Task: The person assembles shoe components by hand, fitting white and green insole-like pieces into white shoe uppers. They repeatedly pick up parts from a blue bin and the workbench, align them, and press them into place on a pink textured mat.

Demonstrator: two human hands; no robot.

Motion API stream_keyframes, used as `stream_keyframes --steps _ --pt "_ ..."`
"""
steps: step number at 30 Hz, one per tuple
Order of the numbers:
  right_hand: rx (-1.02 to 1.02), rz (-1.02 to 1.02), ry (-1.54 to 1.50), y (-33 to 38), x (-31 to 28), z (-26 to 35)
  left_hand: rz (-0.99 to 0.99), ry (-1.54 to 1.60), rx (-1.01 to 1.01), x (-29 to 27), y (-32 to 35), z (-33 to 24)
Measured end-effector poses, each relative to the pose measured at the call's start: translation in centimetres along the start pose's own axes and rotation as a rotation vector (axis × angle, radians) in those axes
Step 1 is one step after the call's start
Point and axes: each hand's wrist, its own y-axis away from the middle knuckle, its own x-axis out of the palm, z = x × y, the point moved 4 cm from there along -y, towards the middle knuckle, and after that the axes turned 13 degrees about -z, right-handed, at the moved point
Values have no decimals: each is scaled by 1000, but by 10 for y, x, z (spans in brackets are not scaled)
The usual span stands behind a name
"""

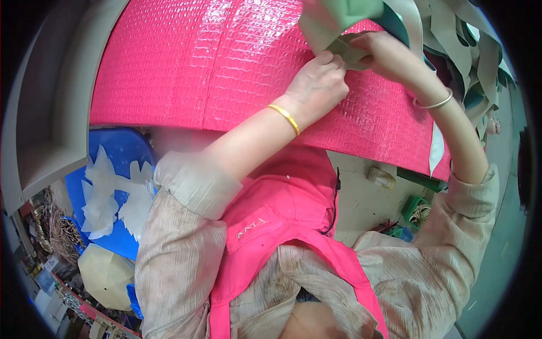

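Toward the far right of a pink, shiny textured table cover point(169, 68), both my hands are on a grey-green piece of leather-like sheet material point(333, 22). My left hand point(319, 82) pinches its lower edge, fingers closed. Just to the right, my right hand point(389, 56) grips a folded part of the same piece, its fingers curled and partly hidden behind the material. The two hands are close together with the fold between them. Beside my right arm hang several long grey-green strips point(451, 45) with darker green undersides.
At the left stands a grey open-fronted box or drawer point(51, 96). Below it, a blue plastic seat or tub point(121, 220) holds pale cut pieces point(101, 192), beside bundled brown cords point(59, 226). A green basket point(418, 209) is on the floor past the table's near edge.
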Motion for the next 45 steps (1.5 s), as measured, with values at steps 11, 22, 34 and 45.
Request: stream_keyframes --steps 11,22,34,45 --pt "-83 -9 171 -3 32 -19 -39 156 -301 6 13 0" --pt "257 106 -380 5 23 -51 -27 7 -132 17 -16 -19" --pt "66 420 -316 2 -3 3 328 -76 351 -39 24 5" --pt "212 120 -408 -9 47 21 40 -11 -135 -39 59 4"
